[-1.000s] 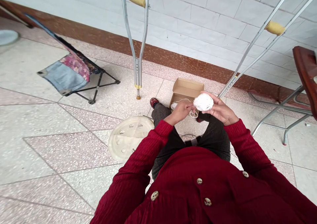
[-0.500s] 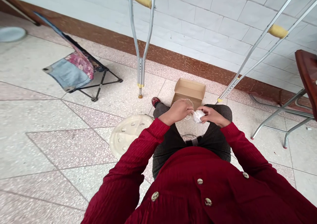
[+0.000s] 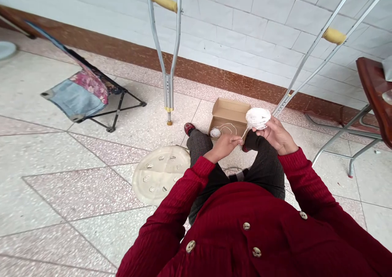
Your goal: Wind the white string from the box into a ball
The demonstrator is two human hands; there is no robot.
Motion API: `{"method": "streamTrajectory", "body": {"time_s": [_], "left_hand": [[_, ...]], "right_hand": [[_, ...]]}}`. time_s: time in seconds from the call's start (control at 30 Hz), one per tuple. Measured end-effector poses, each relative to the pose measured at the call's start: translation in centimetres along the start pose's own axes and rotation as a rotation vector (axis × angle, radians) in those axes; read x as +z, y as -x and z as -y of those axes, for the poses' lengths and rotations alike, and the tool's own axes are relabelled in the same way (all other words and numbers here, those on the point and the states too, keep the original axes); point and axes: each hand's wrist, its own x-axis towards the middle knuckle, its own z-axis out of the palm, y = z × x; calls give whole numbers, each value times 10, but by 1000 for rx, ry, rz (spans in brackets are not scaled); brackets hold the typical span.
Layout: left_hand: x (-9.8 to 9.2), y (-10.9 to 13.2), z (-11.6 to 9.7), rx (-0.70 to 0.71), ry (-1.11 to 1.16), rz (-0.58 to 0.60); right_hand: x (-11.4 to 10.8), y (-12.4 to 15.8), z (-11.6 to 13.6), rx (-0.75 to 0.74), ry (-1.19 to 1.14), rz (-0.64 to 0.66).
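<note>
My right hand [image 3: 277,136] grips a ball of white yarn [image 3: 258,118] by its right side, raised above my right knee. From the ball a white strand [image 3: 245,132] runs down to my left hand [image 3: 226,145], whose fingers pinch it. Beyond my hands an open cardboard box [image 3: 230,106] stands on the floor, its lid tipped back. Inside lies a second, smaller ball of white yarn [image 3: 214,132] at the left. A loose loop of yarn curves across the box from it; where its end goes is hidden behind my left hand.
Two metal crutches lean at the wall, one left [image 3: 168,85] and one right [image 3: 318,52]. A folding chair [image 3: 75,95] stands at the left, a round beige plastic stool [image 3: 157,175] beside my left leg. A brown seat on metal legs [image 3: 375,101] is at the right.
My right hand has lifted the yarn ball up and to the right and turned it. My left hand has moved slightly lower, uncovering the box and the smaller ball.
</note>
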Motion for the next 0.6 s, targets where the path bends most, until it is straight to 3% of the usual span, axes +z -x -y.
{"method": "streamTrajectory", "body": {"time_s": [0.13, 0.2, 0.27, 0.33, 0.47, 0.6], "left_hand": [[0, 11, -7, 29, -92, 48], [-10, 12, -14, 61, -192, 25], [-23, 10, -19, 103, -288, 3], [-35, 5, -21, 138, -345, -26], [-43, -7, -16, 171, -319, -60], [-25, -13, -7, 77, -157, -43]], "right_hand": [[-12, -31, -30, -108, 408, -276], [-17, -36, -50, -113, 659, -300], [-18, -30, -66, -67, 788, -210], [-16, -17, -76, 51, 710, -57], [-11, 12, -74, 339, 202, 213], [-8, 23, -56, 281, -131, 178]]}}
